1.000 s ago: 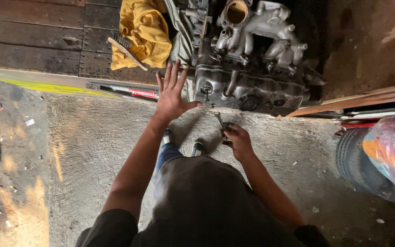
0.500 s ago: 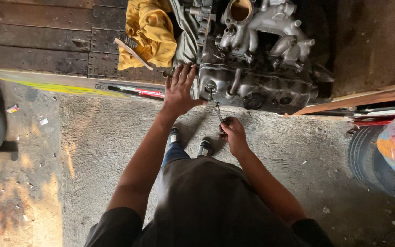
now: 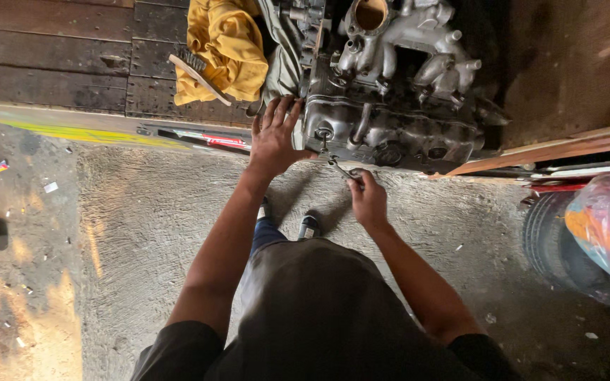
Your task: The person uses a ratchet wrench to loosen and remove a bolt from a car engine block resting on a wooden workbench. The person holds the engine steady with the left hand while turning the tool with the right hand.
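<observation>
Left hand (image 3: pixel 274 137), lifted and spread a second ago, now presses flat on the engine (image 3: pixel 390 106) at the bench edge; right hand (image 3: pixel 367 201) grips a wrench (image 3: pixel 339 168), now seated on a bolt.

Grimy grey engine block (image 3: pixel 397 106) on the platform, slim wrench (image 3: pixel 335 161) at its front

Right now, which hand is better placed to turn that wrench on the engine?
The right hand: it already grips the wrench, whose head sits at a fitting on the engine block. The left hand lies flat against the engine's edge, likely bracing.
</observation>
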